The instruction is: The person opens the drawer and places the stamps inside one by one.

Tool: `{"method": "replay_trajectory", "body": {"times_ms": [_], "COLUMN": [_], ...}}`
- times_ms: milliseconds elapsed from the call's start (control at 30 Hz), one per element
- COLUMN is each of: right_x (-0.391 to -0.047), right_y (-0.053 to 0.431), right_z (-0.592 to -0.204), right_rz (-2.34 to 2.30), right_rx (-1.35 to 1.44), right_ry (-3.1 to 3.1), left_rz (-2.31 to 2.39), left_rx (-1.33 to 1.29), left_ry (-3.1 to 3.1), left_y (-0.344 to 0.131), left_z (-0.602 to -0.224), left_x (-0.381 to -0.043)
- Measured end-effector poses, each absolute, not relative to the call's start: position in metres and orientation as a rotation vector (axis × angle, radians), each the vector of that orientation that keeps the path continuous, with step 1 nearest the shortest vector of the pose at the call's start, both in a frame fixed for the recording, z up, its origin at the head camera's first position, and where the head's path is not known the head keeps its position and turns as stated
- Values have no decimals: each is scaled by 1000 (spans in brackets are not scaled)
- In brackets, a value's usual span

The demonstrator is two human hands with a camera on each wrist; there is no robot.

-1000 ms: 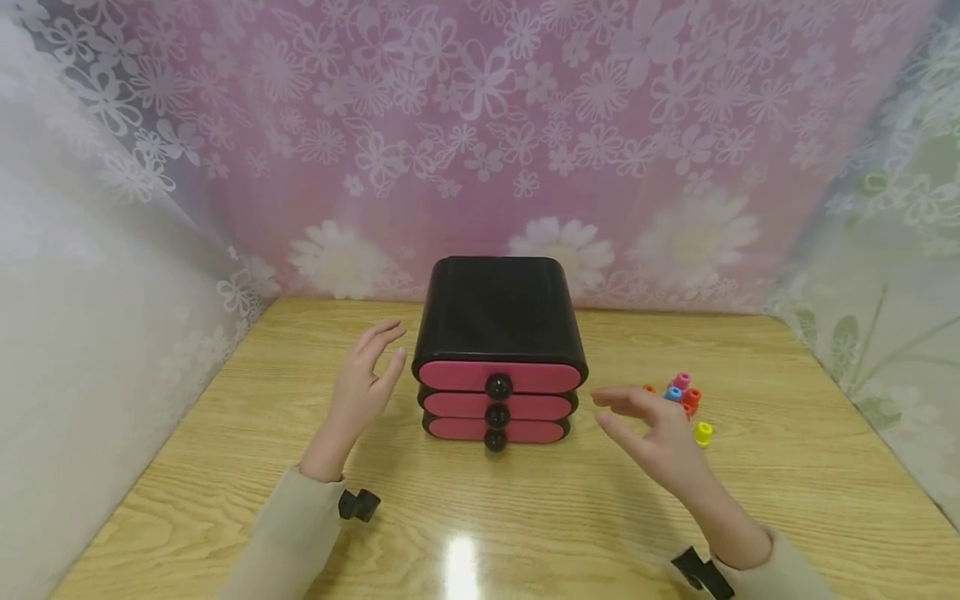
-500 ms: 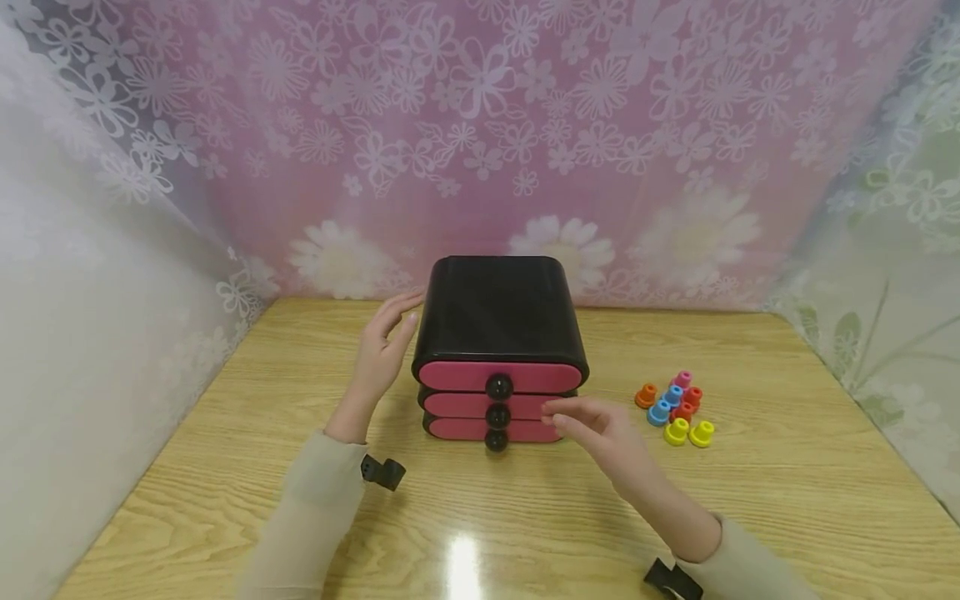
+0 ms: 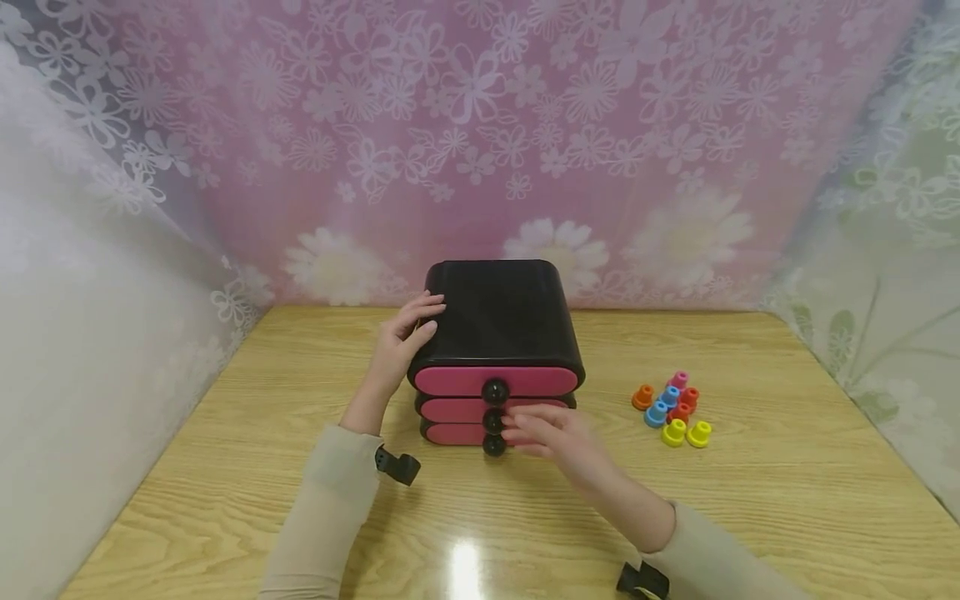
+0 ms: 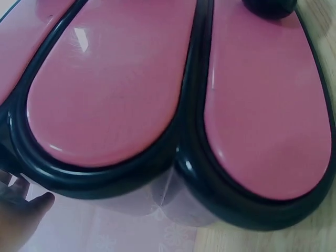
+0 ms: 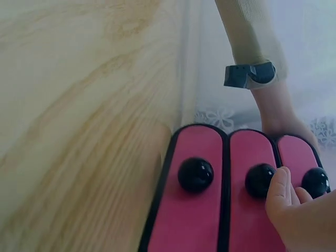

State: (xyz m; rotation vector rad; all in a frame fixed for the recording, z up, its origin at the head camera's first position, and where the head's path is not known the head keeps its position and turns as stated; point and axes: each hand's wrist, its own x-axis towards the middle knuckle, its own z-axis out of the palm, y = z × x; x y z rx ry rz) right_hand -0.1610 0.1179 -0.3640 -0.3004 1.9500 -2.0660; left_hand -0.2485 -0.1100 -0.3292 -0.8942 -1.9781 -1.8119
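Observation:
A small black cabinet (image 3: 497, 312) with three pink drawers stands mid-table, each drawer front bearing a round black knob. My left hand (image 3: 395, 346) rests on the cabinet's upper left side, fingertips reaching onto the top. Only its thumb and a few fingers (image 4: 18, 186) show at the lower left of the left wrist view. My right hand (image 3: 568, 440) is in front of the drawers with its fingertips at the middle knob (image 5: 259, 181). In the right wrist view its fingers (image 5: 281, 190) are fairly straight and overlap the knob's edge. All three drawers are pushed in.
To the cabinet's right, several small coloured pegs stand in a cluster on the wooden table (image 3: 780, 467): an orange peg (image 3: 642, 397), yellow pegs (image 3: 699, 434), and blue, red and pink ones. A floral curtain (image 3: 480, 150) hangs behind the table.
My left hand has moved right and onto the cabinet's side and top. The right hand has moved left from near the pegs to the middle knob. The cabinet stays in place.

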Motion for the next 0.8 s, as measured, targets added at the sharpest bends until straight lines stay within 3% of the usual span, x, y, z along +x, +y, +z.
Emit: {"method": "replay_trajectory", "body": {"times_ms": [800], "right_x": [-173], "right_y": [90], "right_z": [-355], "right_rz": [-2244], "right_rx": [50], "right_ry": [1703], "left_rz": [-1774], "left_rx": [-980], "left_ry": [-2034], "left_y": [-116], "left_z": [-335], "left_x": [-254]}}
